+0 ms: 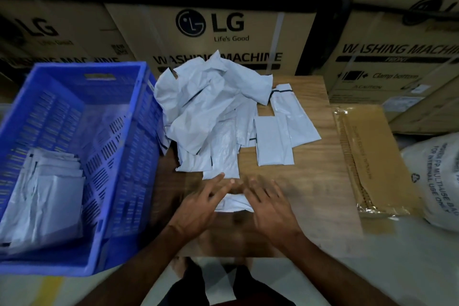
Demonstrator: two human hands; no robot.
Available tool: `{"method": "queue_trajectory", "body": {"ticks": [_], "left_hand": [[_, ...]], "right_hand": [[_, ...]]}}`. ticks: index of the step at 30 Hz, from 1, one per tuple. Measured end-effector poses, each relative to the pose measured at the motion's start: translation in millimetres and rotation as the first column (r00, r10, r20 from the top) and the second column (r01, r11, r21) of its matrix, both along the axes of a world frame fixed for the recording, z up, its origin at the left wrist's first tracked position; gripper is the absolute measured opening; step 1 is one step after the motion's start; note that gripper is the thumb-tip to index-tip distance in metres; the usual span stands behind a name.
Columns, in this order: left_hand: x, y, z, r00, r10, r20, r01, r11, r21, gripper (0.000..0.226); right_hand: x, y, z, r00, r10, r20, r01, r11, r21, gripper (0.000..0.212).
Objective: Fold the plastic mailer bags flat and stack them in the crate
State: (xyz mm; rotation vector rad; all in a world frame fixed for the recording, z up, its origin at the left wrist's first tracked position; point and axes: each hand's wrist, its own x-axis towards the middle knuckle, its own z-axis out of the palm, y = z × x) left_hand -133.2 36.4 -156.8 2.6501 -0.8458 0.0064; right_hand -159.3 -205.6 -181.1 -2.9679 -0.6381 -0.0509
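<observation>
Head view: both hands lie side by side over a small folded mailer bag [234, 202] at the near middle of the wooden table [310, 181]. The left hand [201, 208] and right hand [269, 208] each have a spread, flat grip, fingers straight and pressing the bag down, though slightly blurred. Just beyond them a crumpled heap of mailer bags [211, 107] lies on the table. At the left stands a blue crate [119, 146] with a stack of folded bags [44, 191] inside its near end.
</observation>
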Motion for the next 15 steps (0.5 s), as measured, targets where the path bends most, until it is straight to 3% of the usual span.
{"method": "queue_trajectory", "body": {"ticks": [2,4,8,12,15], "left_hand": [[-3.9,3.6,1.5,0.997,0.041,-0.058,-0.044,0.998,-0.055,0.090],[-4.6,5.6,-4.6,0.984,0.121,-0.129,-0.131,0.989,-0.065,0.080],[-13.3,1.9,-31.4,0.949,0.298,-0.105,-0.290,0.953,0.088,0.064],[-25.9,-7.5,-58.2,0.971,0.232,-0.051,-0.228,0.970,0.084,0.057],[-28.3,-6.7,-76.6,0.981,0.180,-0.067,-0.174,0.981,0.086,0.061]], "right_hand": [[1.4,-2.7,6.9,0.998,-0.009,-0.060,0.010,1.000,0.013,0.061],[3.1,-1.6,9.5,0.988,-0.037,-0.151,0.046,0.997,0.060,0.064],[1.5,6.4,-7.3,0.969,-0.127,-0.212,0.144,0.987,0.067,0.068],[-13.1,22.2,-22.0,0.990,-0.027,-0.138,0.044,0.991,0.124,0.065],[-13.3,33.7,-37.2,0.986,0.027,-0.166,-0.010,0.995,0.100,0.067]]}}
